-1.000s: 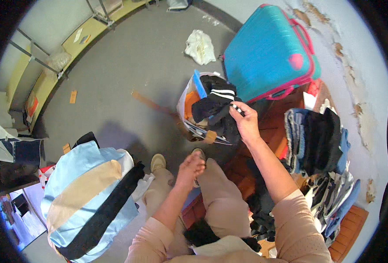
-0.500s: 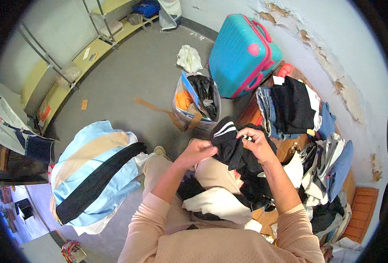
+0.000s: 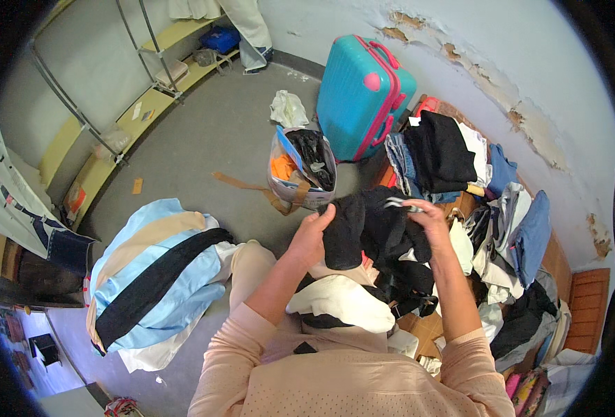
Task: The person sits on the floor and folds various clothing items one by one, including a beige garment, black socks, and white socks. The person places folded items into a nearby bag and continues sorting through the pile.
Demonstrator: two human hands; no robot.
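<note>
A black garment with a white-striped edge (image 3: 353,233) is stretched between my two hands above my lap. My left hand (image 3: 311,235) grips its left side, with the thumb pointing up along the cloth. At its upper right, my right hand (image 3: 429,221) pinches the garment near the white stripes, which show by the fingers. I cannot tell what kind of garment it is. A white cloth (image 3: 342,304) lies across my lap below it, with black cloth showing around its edge.
To the left is a light-blue cloth bundle (image 3: 200,271) with beige and black strips across it. An open bag (image 3: 274,182) stands ahead, beyond it a turquoise suitcase (image 3: 349,97). Folded clothes (image 3: 446,160) and heaped clothes (image 3: 523,236) line the right. Low shelves (image 3: 141,118) run along the far left.
My hands have moved apart and the black garment is spread wider between them. Its striped edge has gone from the left side to my right fingers. The view has shifted slightly.
</note>
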